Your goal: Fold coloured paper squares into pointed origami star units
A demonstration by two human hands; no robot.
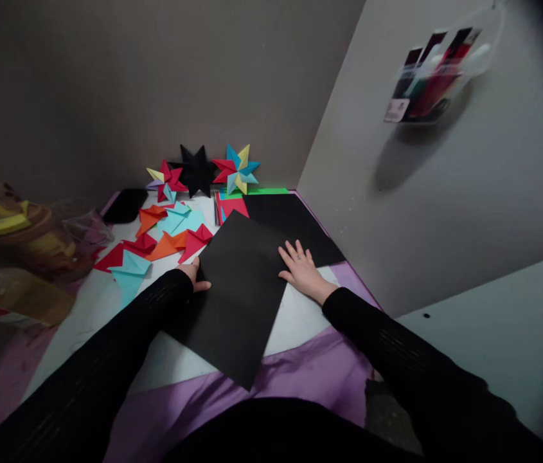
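A large sheet of black paper (240,299) lies at a slant in front of me, one corner toward my body. My left hand (196,278) rests at its left edge, thumb stretched over the top and a finger apart from it along the edge; the other fingers are hidden. On the right, my right hand (303,272) lies flat with fingers spread at the sheet's right edge. A second piece of black paper (290,222) lies beyond, partly covered by the first. Folded paper pieces (168,244) in red, orange and light blue sit left of the sheet.
Three folded paper stars, a black one (196,171) between two multicoloured ones, lean against the back wall. A dark phone-like object (126,206) lies at the back left. A basket (20,231) and a box (25,296) stand left. A clear holder (432,77) hangs on the right wall.
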